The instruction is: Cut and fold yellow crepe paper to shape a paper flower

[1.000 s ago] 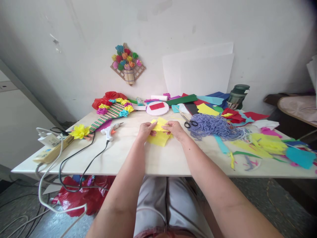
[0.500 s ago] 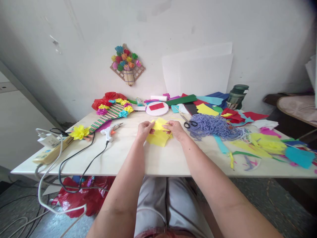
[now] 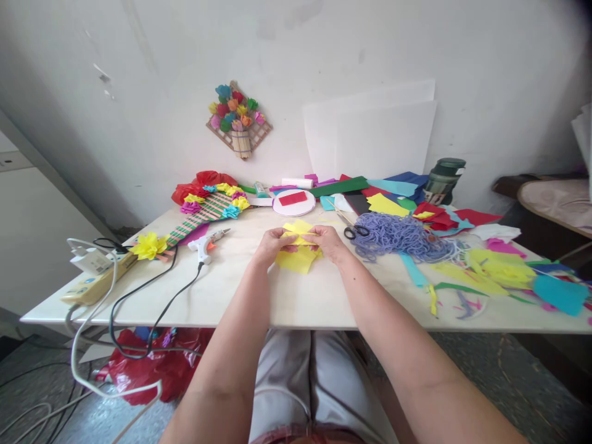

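Just above the table, my left hand (image 3: 274, 244) and my right hand (image 3: 325, 242) pinch a piece of yellow crepe paper (image 3: 298, 228) from its two sides. Both hands are closed, with the paper's middle showing between the fingers. Beneath them a yellow paper sheet (image 3: 296, 261) shows toward me; I cannot tell whether it joins the piece in my fingers. Behind the hands lies a white oval card (image 3: 280, 210) with a red paper piece (image 3: 293, 198) on it. Black-handled scissors (image 3: 355, 232) rest to the right of my right hand.
A white glue gun (image 3: 201, 248) with its cord lies left, by a power strip (image 3: 99, 280). A striped piece with paper flowers (image 3: 203, 213) sits behind it. Purple yarn (image 3: 402, 235), paper scraps (image 3: 499, 271) and a dark green bottle (image 3: 444, 180) crowd the right.
My fingers have shifted on the yellow paper. My left hand has turned slightly, its fingers now reaching further across the paper toward the right hand. The other things stay where they were.
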